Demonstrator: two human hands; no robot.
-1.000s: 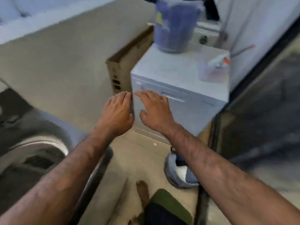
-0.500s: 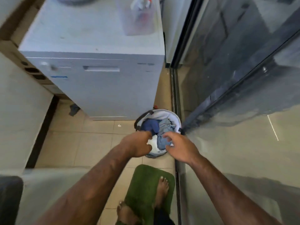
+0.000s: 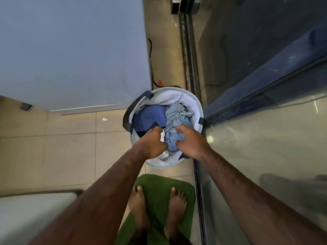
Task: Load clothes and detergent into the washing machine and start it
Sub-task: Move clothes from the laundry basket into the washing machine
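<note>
Clothes [image 3: 174, 121] lie heaped in a round white laundry basket [image 3: 193, 101] on the tiled floor, right under the person's fingertips. The left hand [image 3: 153, 142] reaches in at the near left of the basket, knuckles up, fingers bent downward. Their tips are hidden, so I cannot tell whether they pinch anything. A dark blue garment [image 3: 149, 117] lies just beyond those knuckles, and a scrap of white cloth [image 3: 162, 135] shows beside them, between the two hands.

The right hand [image 3: 190, 143] is just beside the left, apart from it. Its fingers [image 3: 179, 129] are parted and curled, with the forefinger over the top and the thumb [image 3: 178, 144] below. They close round a bunch of the light blue garment [image 3: 178, 114], which spills away from the fingertips toward the far rim.

The person stands barefoot on a green mat [image 3: 159, 188] near the basket. A white appliance [image 3: 70, 50] stands to the left beyond the hands, and a glass door [image 3: 256, 85] runs along the right.
</note>
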